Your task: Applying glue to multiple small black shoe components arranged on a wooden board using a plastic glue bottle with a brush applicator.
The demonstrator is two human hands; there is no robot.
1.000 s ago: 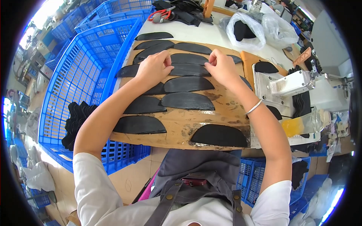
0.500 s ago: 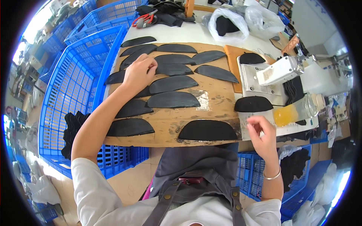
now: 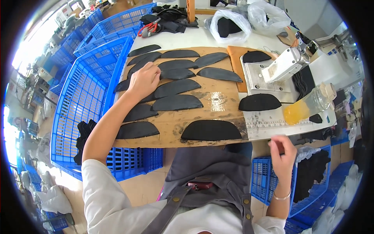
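Observation:
Several half-moon black pieces [image 3: 177, 102] with a dull sheen lie in rough rows on a brown cardboard sheet [image 3: 222, 84]. My left hand [image 3: 145, 80] rests over the left rows, its fingers curled down among the pieces. What lies under its fingertips is hidden. My right hand [image 3: 282, 152] hovers just off the table's front edge, fingers bent in, with nothing visible in them. A matte black half-moon piece [image 3: 211, 130] sits at the cardboard's front edge, and a similar one [image 3: 260, 102] lies to the right, beside the sheet.
At right stand a white machine arm [image 3: 286, 64] over a metal plate and a tilted clear jar [image 3: 311, 103] with yellow-orange contents. A blue crate [image 3: 87, 89] flanks the table's left side. Red-handled cutters [image 3: 149, 29], black scraps and plastic bags [image 3: 230, 27] lie at the back.
My right hand has moved down and toward the right, away from the ruler-marked surface. My left hand stays over the left pieces. The whole view has shifted slightly.

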